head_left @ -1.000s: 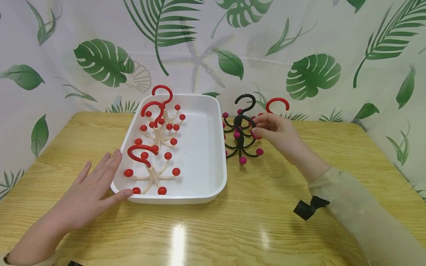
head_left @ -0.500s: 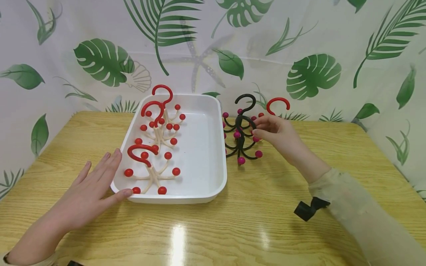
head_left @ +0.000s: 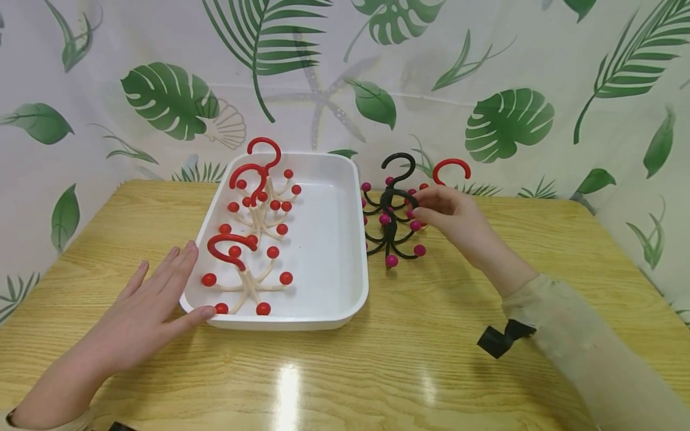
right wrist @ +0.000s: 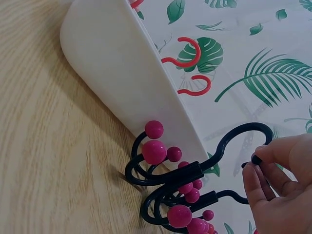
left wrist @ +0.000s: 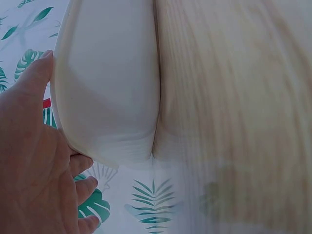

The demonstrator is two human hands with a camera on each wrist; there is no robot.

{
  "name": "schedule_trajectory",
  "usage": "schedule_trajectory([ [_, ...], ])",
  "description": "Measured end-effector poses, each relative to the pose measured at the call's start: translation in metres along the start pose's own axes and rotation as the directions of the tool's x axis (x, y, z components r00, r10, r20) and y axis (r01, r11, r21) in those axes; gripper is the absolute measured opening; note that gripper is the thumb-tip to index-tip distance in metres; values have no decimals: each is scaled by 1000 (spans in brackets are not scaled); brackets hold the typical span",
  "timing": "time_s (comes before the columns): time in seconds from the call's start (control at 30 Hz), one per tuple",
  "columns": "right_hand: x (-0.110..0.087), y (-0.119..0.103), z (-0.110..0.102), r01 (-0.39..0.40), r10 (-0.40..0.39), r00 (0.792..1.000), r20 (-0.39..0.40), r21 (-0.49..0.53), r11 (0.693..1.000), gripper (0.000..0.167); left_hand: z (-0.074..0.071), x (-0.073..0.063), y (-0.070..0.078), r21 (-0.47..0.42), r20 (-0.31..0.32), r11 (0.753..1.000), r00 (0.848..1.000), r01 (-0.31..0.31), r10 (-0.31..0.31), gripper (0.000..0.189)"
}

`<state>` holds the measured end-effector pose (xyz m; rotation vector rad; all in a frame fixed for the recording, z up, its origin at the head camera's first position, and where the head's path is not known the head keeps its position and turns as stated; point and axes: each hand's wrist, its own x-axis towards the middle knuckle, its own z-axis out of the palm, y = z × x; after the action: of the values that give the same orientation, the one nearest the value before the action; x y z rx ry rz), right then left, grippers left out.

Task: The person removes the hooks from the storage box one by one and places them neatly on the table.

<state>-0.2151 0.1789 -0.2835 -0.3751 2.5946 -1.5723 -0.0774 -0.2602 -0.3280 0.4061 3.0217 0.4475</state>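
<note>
My right hand (head_left: 460,224) pinches the hook tip of the front black hook hanger (head_left: 389,232) between thumb and fingertips. This hanger (right wrist: 195,170) has curved black arms ending in magenta balls. It stands just right of the white tray (head_left: 326,257), with a second black hanger (head_left: 414,164) close behind. My left hand (head_left: 142,317) rests on the tray's left front corner, fingers straight along the rim, thumb on the front edge. Inside the tray, along its left side, stand three cream hangers with red balls: front (head_left: 247,286), middle (head_left: 259,222) and back (head_left: 270,185).
Behind my right hand a red hook (head_left: 451,162) shows; its lower part is mostly hidden. All this stands on a wooden table (head_left: 409,347), with a leaf-patterned cloth (head_left: 420,108) behind it. The tray's raised wall (right wrist: 107,63) lies between the black and cream hangers.
The front black hanger has shifted very slightly, its hook and lower balls moving a little, with my right hand still at its hook. My left hand and the tray stay put.
</note>
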Motion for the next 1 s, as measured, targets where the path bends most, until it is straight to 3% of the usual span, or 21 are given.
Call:
schedule_trajectory([
  [0.7, 3, -1, 0, 35, -36, 998, -43, -25, 999, 35, 0, -1, 0, -9, -15, 1000, 1000, -1, 1, 94],
  [1.0, 8, -13, -1, 144, -142, 983, -118, 10, 990, 33, 0, 0, 0, -8, -8, 1000, 1000, 1, -1, 95],
])
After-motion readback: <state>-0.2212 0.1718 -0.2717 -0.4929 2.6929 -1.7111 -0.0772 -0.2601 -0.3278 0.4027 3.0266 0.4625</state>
